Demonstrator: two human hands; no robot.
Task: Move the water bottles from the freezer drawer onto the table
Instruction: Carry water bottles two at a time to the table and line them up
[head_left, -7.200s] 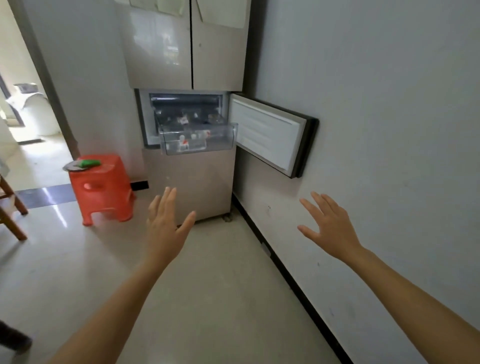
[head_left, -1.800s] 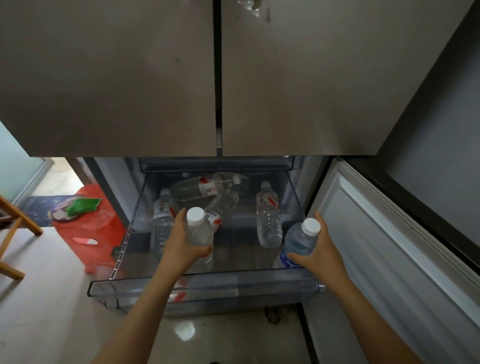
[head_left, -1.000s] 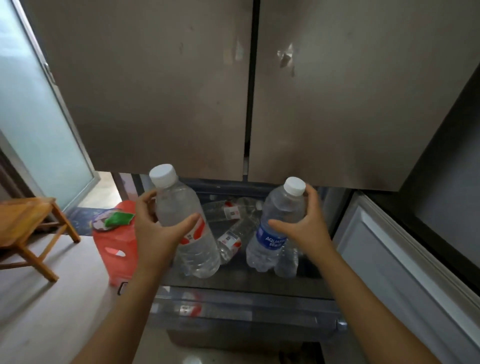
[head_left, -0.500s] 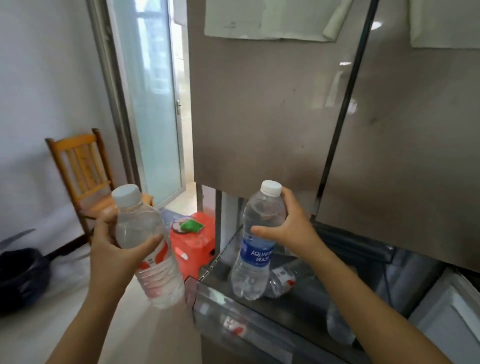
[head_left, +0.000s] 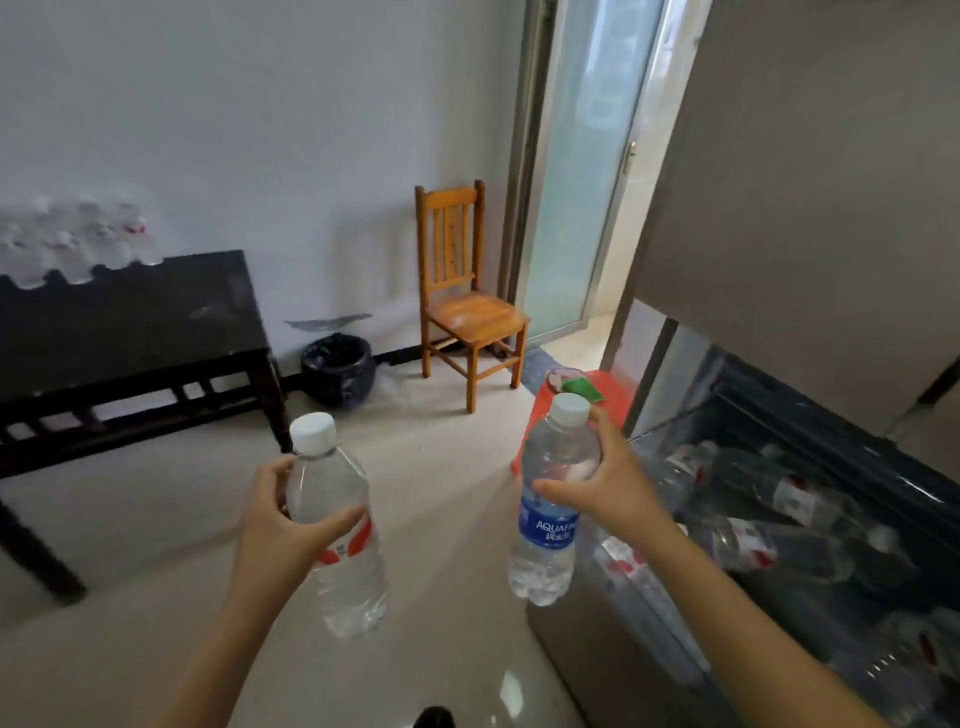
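Both hands are full. Her left hand (head_left: 283, 525) is wrapped round the middle of a red-label bottle (head_left: 337, 525), thumb across the front, and the right hand (head_left: 608, 480) grips a blue-label bottle (head_left: 550, 499) at the shoulder, fingers (head_left: 605, 434) curled behind it near the cap. Both bottles are upright, clear of everything, held out in mid-air over the floor (head_left: 447, 499), well apart from each other.

As for progress, I'd call it somewhere in the middle. On the far edge of the dark tabletop (head_left: 130, 312), against the wall, stands a blurred row of bottles (head_left: 72, 244); I can't count them, but it looks like several are already delivered. The near part of the tabletop is bare, so there's room for these two.

Off to the right the freezer drawer (head_left: 810, 525) is pulled open and is far from empty: a heap of bottles (head_left: 753, 540) lies on its side in there, red labels showing, some stacked over others. Again I can't give a number, though it's clearly more than one more armful.

So what's left, by my reckoning: carry this pair across to the tabletop and stand them down, then return to the drawer for further loads, two at a time if she goes on like this. A wooden chair (head_left: 462, 301), a black bin (head_left: 337, 369) and a red stool (head_left: 597, 400) stand off the straight line between drawer and tabletop, so the way looks open.
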